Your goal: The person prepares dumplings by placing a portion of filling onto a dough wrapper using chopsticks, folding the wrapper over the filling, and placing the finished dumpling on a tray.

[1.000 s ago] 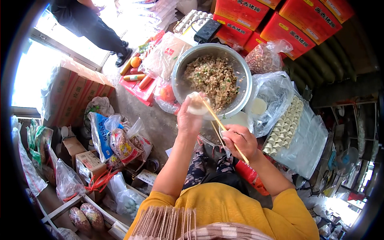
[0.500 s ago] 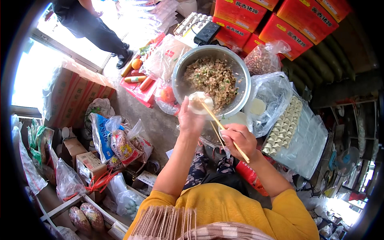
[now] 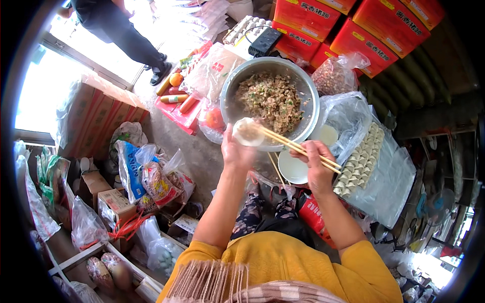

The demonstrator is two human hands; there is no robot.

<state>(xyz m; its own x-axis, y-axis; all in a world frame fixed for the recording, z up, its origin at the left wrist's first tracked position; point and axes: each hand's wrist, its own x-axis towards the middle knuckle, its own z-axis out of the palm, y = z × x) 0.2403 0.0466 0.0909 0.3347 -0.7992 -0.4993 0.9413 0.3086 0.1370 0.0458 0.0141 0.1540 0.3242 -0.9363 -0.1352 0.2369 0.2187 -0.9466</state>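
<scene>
My left hand (image 3: 236,151) holds a round white dumpling wrapper (image 3: 244,130) over the near left rim of a large metal basin (image 3: 226,96). Chopped meat filling with green bits (image 3: 273,101) lies heaped in the basin. A pair of wooden chopsticks (image 3: 303,150) is gripped in my right hand (image 3: 318,166), their tips at the wrapper. Whether filling is on the wrapper is blurred. Below the basin sits a white bowl (image 3: 293,169), with another pair of thin sticks (image 3: 276,166) beside it. Right of the basin, pale round wrappers (image 3: 328,135) lie by a clear plastic bag (image 3: 348,111).
Folded dumplings stand in rows (image 3: 361,156) on a plastic-covered tray (image 3: 389,177) at the right. Red cartons (image 3: 348,45) are stacked behind. A bag of peanuts (image 3: 333,78) touches the basin's far right. Bagged goods (image 3: 156,179) fill the left; another person's legs (image 3: 136,45) show far left.
My right hand has shifted to the right, and the chopsticks now lie flatter, with their tips at the wrapper. More of the white bowl shows. The left hand has barely moved.
</scene>
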